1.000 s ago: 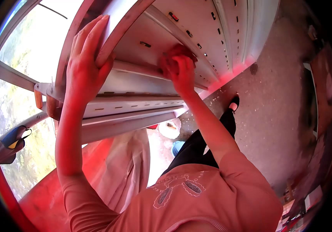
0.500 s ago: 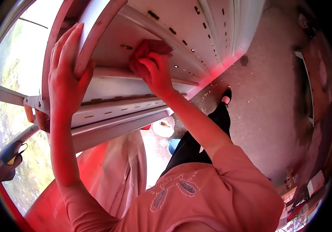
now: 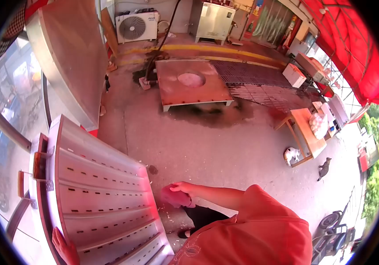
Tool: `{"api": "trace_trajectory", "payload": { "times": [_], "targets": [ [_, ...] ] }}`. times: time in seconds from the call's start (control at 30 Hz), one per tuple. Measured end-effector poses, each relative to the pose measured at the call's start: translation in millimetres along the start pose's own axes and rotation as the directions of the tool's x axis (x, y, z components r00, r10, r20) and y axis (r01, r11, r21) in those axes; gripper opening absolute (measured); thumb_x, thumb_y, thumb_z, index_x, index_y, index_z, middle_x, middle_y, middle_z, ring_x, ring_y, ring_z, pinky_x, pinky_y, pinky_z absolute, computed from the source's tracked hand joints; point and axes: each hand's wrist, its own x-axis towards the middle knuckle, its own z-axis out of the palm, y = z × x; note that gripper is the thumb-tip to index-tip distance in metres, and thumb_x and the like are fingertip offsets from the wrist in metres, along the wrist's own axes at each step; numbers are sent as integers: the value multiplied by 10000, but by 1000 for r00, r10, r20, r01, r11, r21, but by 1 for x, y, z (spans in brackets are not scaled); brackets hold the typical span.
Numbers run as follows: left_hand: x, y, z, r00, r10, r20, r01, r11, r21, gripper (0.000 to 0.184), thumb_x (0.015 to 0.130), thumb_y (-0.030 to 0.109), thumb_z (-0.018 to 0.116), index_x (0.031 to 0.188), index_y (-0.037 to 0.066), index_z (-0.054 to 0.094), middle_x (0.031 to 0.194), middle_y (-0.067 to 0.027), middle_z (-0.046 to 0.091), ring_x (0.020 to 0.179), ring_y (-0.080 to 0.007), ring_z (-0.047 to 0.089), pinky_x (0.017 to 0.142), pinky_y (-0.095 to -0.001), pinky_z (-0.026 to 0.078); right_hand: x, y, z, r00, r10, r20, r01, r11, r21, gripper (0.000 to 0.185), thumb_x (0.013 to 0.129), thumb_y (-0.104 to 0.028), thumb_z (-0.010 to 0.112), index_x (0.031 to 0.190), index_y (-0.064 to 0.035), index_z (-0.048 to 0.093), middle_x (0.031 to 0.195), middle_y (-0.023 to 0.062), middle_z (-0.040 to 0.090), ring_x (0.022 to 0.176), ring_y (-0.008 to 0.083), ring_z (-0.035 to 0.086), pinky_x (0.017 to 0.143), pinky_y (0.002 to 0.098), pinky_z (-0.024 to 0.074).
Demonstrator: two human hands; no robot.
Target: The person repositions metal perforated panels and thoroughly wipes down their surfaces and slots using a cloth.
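A pink-red cloth [image 3: 175, 197] is bunched in my right hand [image 3: 184, 187], just off the lower right edge of a slotted metal panel [image 3: 105, 194]. The panel is pale, with raised ribs and rows of dark slots. At its left rim, low in the view, my left hand [image 3: 66, 248] grips the edge. The fingers lie along the rim; the thumb is hard to make out.
A low square table with a round hole [image 3: 167, 77] stands on the concrete floor ahead. An air-conditioner unit [image 3: 136, 27] and a metal cabinet [image 3: 214, 22] are behind it. At right are a wooden table [image 3: 306, 128], a white-and-brown cat [image 3: 291, 154] and a dark cat [image 3: 324, 169].
My view has swung up and out across the yard. My right hand has come away from the panel's face with the cloth. My left hand is still at the panel's edge.
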Motion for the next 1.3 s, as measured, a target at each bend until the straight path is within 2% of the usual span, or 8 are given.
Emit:
{"api": "trace_trajectory", "payload": {
  "times": [0.17, 0.3, 0.4, 0.47, 0.53, 0.67, 1.0, 1.3],
  "targets": [
    [-5, 32, -22, 983, -180, 22, 182, 976, -116, 575, 938, 341, 592, 1430, 85, 442, 1420, -214, 463, 1288, -393, 467, 1043, -492, 431, -70, 0, -5, 972, -209, 105, 131, 860, 494, 521, 991, -407, 513, 1382, -69, 446, 1237, 143, 606, 1153, 276, 593, 927, 454, 518],
    [-11, 8, 6, 981, 163, -102, -110, 912, 396, 553, 919, 374, 615, 1364, 65, 506, 1336, -191, 543, 1219, -369, 525, 987, -493, 458, -62, -16, -20, 809, -320, 493, 66, 883, 465, 551, 994, -465, 478, 1389, -82, 443, 1249, 152, 595, 1116, 294, 608, 863, 472, 540],
    [-24, 117, 5, 935, -17, -353, -3, 998, -55, 485, 899, 323, 671, 1306, 77, 578, 1235, -221, 590, 1131, -397, 562, 961, -493, 474, -33, -56, 13, 804, -232, 548, -58, 886, 460, 534, 1009, -462, 446, 1373, -70, 447, 1202, 149, 610, 1039, 279, 633, 820, 416, 547],
    [-23, 203, 14, 922, -308, 235, 276, 99, -956, 533, 914, 267, 646, 1390, 78, 498, 1400, -216, 458, 1276, -391, 450, 1041, -497, 428, -36, -90, 44, 650, -245, 719, -65, 925, 374, 520, 1009, -444, 463, 1370, -70, 447, 1194, 131, 615, 1036, 251, 633, 825, 384, 540],
    [-24, 270, 22, 934, -84, 347, 336, -115, -935, 454, 945, 210, 590, 1363, 55, 504, 1462, -187, 381, 1331, -342, 397, 1057, -464, 423, -54, -110, 98, 646, -213, 733, -25, 954, 300, 489, 1005, -406, 496, 1356, -67, 473, 1176, 93, 626, 1039, 191, 623, 830, 350, 526],
    [-15, 281, 70, 925, -114, 362, 339, -178, -924, 350, 936, 146, 599, 1260, 21, 555, 1305, -134, 518, 1177, -259, 498, 997, -393, 443, -54, -99, 156, 671, -274, 689, 531, 826, -189, 414, 1017, -338, 504, 1304, -44, 550, 1155, 33, 634, 1074, 106, 570, 886, 320, 495],
    [-32, 195, 5, 959, -275, -70, -17, 193, -981, 229, 867, 53, 705, 1078, -13, 647, 1001, -70, 668, 885, -166, 600, 802, -299, 517, -38, -46, 134, 907, 9, 421, 94, 970, -225, 560, 975, -474, 526, 1397, -113, 448, 1300, 37, 498, 1132, 193, 505, 770, 357, 526],
    [-52, 233, -23, 982, -70, 178, 184, 95, -978, 185, 872, 163, 723, 931, -1, 660, 824, -17, 629, 749, -117, 546, 683, -280, 487, -71, -11, 153, 748, -295, 595, 557, 766, -321, 853, 872, -332, 714, 1528, -104, 219, 1523, 97, 332, 1365, 216, 354, 1062, 411, 367]
  ]
}}
